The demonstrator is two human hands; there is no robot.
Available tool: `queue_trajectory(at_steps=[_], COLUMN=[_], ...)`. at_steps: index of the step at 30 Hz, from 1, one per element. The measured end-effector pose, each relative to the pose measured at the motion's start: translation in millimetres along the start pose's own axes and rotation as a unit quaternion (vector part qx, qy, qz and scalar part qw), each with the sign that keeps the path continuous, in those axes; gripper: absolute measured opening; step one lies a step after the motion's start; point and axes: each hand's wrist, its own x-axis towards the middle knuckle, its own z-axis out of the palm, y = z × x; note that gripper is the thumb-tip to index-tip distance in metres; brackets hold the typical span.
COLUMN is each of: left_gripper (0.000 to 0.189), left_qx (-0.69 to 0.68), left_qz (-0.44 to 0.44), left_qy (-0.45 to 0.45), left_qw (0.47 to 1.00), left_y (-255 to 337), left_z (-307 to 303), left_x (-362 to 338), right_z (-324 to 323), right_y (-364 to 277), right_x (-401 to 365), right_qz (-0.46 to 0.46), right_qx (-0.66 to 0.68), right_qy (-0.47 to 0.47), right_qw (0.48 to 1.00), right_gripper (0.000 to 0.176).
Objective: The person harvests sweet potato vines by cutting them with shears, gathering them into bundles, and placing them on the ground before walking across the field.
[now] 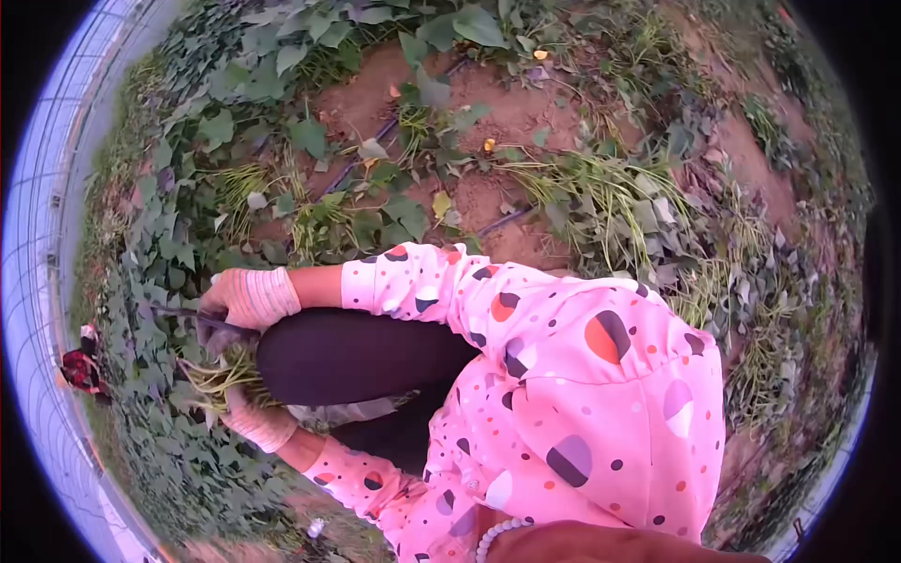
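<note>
stems (225, 378), thin and yellow-green, sit bunched at the left of the frame, and on my feed i see the left hand (262, 422) closed around them from below. its fingers are curled in, partly hidden by the bunch. just above, the right hand (246, 302) is curled too, its fingers bent round a dark rod (178, 311) that sticks out to the left over the leaves; i cannot tell from here what sort of tool it is. both hands wear pale striped gloves. between the forearms i get a dark knee (361, 357), close beside the stems. the pink spotted top (563, 422) fills the lower right, with a string of beads (488, 536) at the bottom edge. broad green leaves (216, 131) cover the upper left and run down the left side. across the upper middle i make out bare soil (488, 94) and a thin dark hose (380, 139); loose vines (638, 206) lie right of it. at the far left edge a person in red (80, 372) shows small, near a pale, barred wall (47, 159).
</note>
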Motion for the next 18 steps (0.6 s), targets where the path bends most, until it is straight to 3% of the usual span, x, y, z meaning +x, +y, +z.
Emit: queue_trajectory(at_steps=[2,3,5,6,7,8,14,15,17,18], left_gripper=[0.029,0.028,0.026,0.029,0.040,0.044,0.048,0.043,0.040,0.037], left_qx=[0.180,0.250,0.340,0.239,0.017,-0.002,-0.040,-0.068,-0.061,-0.015], left_qz=[0.106,0.150,0.209,0.199,0.112,0.110,0.022,0.009,0.047,0.078], left_qy=[0.010,0.007,0.005,0.018,0.093,0.067,0.000,-0.043,-0.212,-0.231], left_qw=[0.978,0.957,0.917,0.950,0.989,0.992,0.999,0.997,0.974,0.970], left_y=[1,8,33,44,63,72,103,97,79,78], left_z=[-10,-11,3,17,50,57,138,143,155,175], left_x=[20,28,39,43,38,41,4,5,0,-15], right_z=[3,2,-1,1,3,1,-64,-74,-89,-98], right_y=[-2,0,-17,-21,-24,-32,-85,-94,-97,-101], right_x=[-13,-8,-20,-20,-18,-18,-51,-63,-89,-105], right_qz=[-0.004,0.030,0.007,0.011,-0.046,-0.103,-0.085,-0.060,-0.049,-0.036], right_qx=[-0.008,-0.114,-0.119,-0.117,-0.125,-0.135,-0.267,-0.287,-0.358,-0.391], right_qy=[0.048,0.058,0.048,0.054,0.085,0.114,0.162,0.157,0.206,0.231], right_qw=[0.999,0.991,0.992,0.992,0.987,0.979,0.946,0.943,0.909,0.890], right_gripper=[0.039,0.045,0.051,0.051,0.053,0.055,0.052,0.051,0.046,0.043])
